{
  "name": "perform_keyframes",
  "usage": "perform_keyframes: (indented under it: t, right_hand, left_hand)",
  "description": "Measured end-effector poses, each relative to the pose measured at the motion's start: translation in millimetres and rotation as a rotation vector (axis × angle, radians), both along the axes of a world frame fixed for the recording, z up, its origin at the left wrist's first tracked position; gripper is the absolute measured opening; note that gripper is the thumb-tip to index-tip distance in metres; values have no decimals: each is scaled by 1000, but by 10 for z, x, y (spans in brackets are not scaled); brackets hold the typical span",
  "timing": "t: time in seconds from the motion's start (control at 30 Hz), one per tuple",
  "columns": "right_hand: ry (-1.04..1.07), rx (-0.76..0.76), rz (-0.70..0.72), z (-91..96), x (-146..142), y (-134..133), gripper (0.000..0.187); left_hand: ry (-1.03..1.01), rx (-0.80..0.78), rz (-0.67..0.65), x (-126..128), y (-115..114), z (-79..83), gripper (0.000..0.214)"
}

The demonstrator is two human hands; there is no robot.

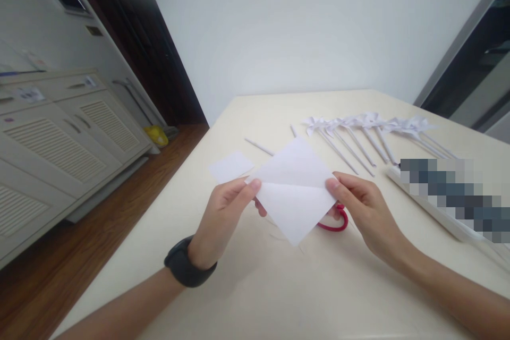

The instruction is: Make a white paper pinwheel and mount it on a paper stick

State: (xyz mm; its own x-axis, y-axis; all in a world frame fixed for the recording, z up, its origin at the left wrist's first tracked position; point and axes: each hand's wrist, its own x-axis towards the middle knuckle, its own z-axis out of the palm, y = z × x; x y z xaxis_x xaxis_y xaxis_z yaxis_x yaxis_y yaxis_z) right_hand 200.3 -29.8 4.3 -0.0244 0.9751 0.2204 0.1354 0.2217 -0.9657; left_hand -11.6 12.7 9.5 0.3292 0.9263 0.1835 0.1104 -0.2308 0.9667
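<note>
A white square of paper (pixel 295 191) is held up over the cream table (pixel 279 287), turned like a diamond with a crease running across its middle. My left hand (pixel 227 212), with a black watch on the wrist, pinches its left corner. My right hand (pixel 364 207) pinches its right corner. Both hands are closed on the paper. Red scissor handles (pixel 337 221) lie on the table under the sheet, mostly hidden by it.
Several white paper pinwheels on sticks (pixel 358 135) lie in a row at the back right. A small white sheet (pixel 231 166) and a loose white stick (pixel 258 146) lie behind the hands. A white tray edge (pixel 434 207) sits at the right. Cabinets (pixel 59 143) stand left.
</note>
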Motion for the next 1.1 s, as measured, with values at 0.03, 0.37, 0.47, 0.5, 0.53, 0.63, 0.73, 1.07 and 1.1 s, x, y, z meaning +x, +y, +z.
perform_keyframes:
  t: [0.03,0.37,0.47,0.5,0.53,0.63,0.73,1.07,1.1]
  right_hand:
    - [1,-2,-5,-1,0,1,34]
    - [-2,1,-11,17,-1,-10,34]
    - [-1,-6,-7,14,-6,-14,34]
    - [-2,-9,-2,15,-7,-17,35]
    - [-4,-14,5,17,-8,-19,35]
    - [-9,-21,22,29,-11,-25,35]
    - [-14,-17,25,38,-14,-19,34]
    - [-11,-26,-8,16,-15,-17,35]
    - [-12,-26,-9,16,-13,-20,35]
  left_hand:
    - [8,0,4,-1,-1,-5,32]
    - [85,-23,-80,25,-39,35,36]
    - [111,-28,-116,39,-52,46,37]
    - [125,-29,-129,41,-56,47,38]
    - [141,-28,-142,42,-60,47,39]
    - [189,-17,-176,38,-72,44,42]
    - [220,5,-186,33,-81,39,44]
    - [281,32,-144,35,-83,49,45]
    - [286,35,-141,34,-82,49,46]
